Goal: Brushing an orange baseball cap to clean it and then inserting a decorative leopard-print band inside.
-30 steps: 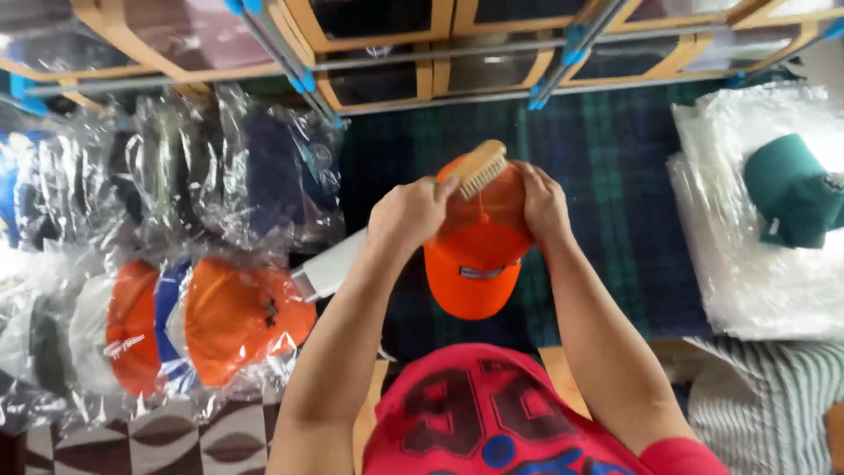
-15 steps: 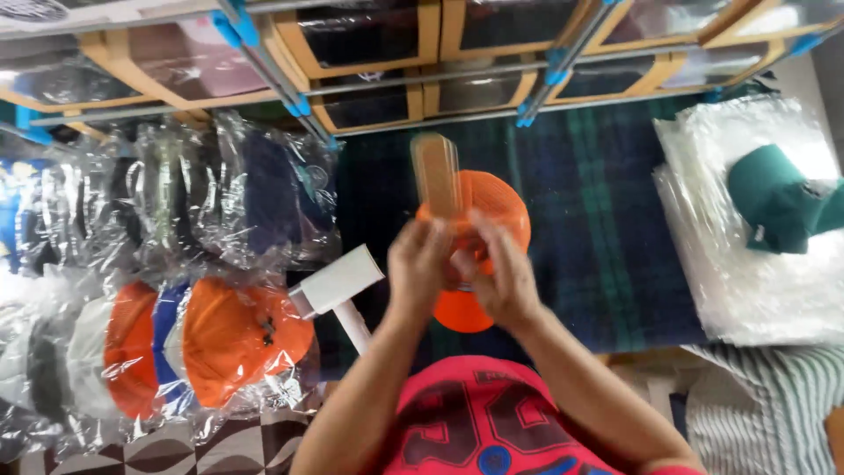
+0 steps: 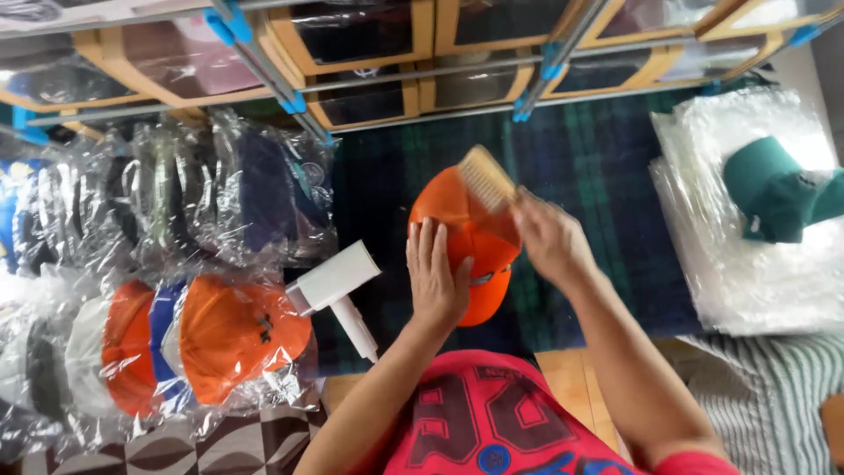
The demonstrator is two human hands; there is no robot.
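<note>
Over the dark plaid mat (image 3: 607,185) my left hand (image 3: 437,280) lies flat on the orange cap (image 3: 470,233), right hand (image 3: 549,237) clamped around the wooden brush (image 3: 486,179). I'd keep strokes short and light, steadying the crown.
</note>
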